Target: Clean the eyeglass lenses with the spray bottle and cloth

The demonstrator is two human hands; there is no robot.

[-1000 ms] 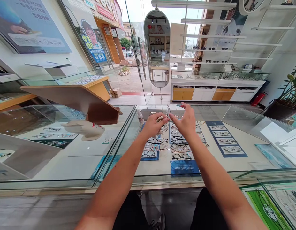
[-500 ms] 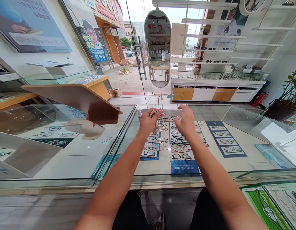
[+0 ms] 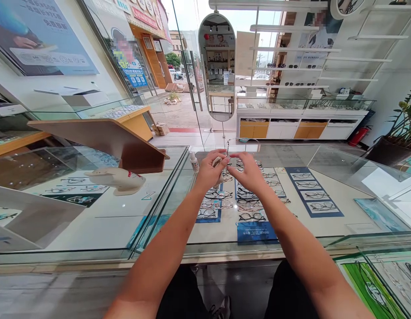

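My left hand (image 3: pixel 210 170) is closed around a pair of thin-framed eyeglasses (image 3: pixel 248 140), held above the glass counter. One temple stands up near the fingertips, and the lenses look pale teal. A small beige-grey piece (image 3: pixel 217 161) shows between the fingers of the same hand; its kind is unclear. My right hand (image 3: pixel 248 173) meets the left at the eyeglasses, with its thumb and index fingertips at the frame. A white spray bottle (image 3: pixel 193 162) stands just left of my left hand. Below both hands, rows of eyeglasses (image 3: pixel 252 217) lie inside the display case.
The glass counter (image 3: pixel 205 250) runs across in front of me. On its left stand a brown wooden stand (image 3: pixel 142 155) and a white, hand-shaped display piece (image 3: pixel 115 177). An oval mirror (image 3: pixel 217 66) is beyond the counter. A potted plant (image 3: pixel 400 137) stands at the right.
My right hand has moved left and its fingers have come to the eyeglasses beside my left hand. The eyeglasses have shifted a little right and down. More of the spray bottle shows.
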